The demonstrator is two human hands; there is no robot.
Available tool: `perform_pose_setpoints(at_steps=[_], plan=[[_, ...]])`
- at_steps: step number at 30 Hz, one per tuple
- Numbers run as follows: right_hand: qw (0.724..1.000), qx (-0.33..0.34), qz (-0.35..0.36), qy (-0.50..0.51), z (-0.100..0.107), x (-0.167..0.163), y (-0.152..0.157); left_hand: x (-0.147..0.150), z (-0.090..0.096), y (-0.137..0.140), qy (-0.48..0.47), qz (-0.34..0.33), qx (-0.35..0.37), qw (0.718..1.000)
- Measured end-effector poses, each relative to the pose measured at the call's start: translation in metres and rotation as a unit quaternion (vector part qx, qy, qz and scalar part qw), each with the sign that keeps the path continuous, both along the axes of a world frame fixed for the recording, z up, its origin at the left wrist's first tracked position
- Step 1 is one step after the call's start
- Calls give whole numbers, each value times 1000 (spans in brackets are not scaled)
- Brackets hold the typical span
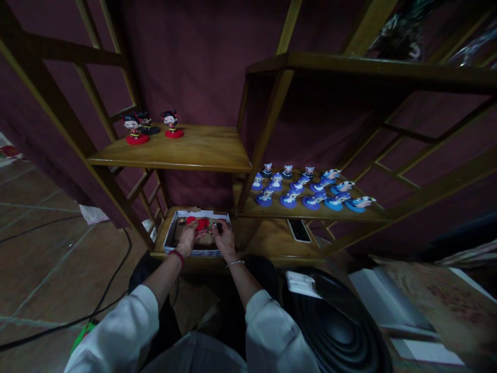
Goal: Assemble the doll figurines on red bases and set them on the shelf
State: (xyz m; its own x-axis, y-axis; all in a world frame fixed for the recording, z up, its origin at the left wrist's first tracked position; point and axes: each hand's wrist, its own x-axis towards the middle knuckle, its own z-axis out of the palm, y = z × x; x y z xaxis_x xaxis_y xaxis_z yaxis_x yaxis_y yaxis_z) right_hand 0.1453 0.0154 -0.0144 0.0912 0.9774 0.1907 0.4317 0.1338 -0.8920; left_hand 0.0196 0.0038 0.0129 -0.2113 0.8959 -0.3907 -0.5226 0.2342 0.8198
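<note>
— Two hands in one box, as we read it: the red figurine (198,223) lies inside the white cardboard box (196,252) on the bottom shelf (272,243), and both of our hands are down in there with it.

— Which way does it lie from us?

— Just ahead of the knuckles, toward the back wall of the box. The left hand (187,239) sits at its left edge, fingers curled down onto it; the right hand (224,238) is just beside it on the right, its fingers bent around something small and dark (we cannot tell what, nor whether it is truly pinched).

— And which hand is nearer?

— The left, we judge; it seems to touch the red piece, while the right stands a little apart. The long axis we cannot make out in this dim light.

— Further out?

— Three red-based figurines (135,127) stand on the upper left shelf, rows of blue figurines (310,189) on the right one, and a phone (298,230) lies flat below those.
</note>
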Motion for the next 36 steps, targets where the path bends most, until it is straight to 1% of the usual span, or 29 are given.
perform_pose_setpoints(at_steps=[3,6,10,14,19,23,28,33,36], plan=[[999,1,12,36,-4,-3,-3,1,3,-6,-21,4,-17,1000],[998,-6,24,52,-6,-5,-6,2,4,-10,-43,-1,-8,999],[998,-6,33,59,-5,-5,-8,2,3,-13,-52,0,-2,999],[997,-25,45,58,-6,-5,-10,1,1,-17,-58,-1,-10,998],[994,-43,68,80,-7,-5,-13,-1,-2,-20,-64,-6,-6,998],[992,-59,71,86,-6,-4,-14,-2,-4,-20,-78,-15,-4,997],[993,-56,69,76,-3,-2,-15,-3,-5,-21,-93,-26,9,995],[989,-63,72,115,-5,-5,-14,-4,-4,-23,-96,-36,18,995],[988,-57,77,122,-8,-6,-14,-4,-3,-23,-96,-34,9,995]])
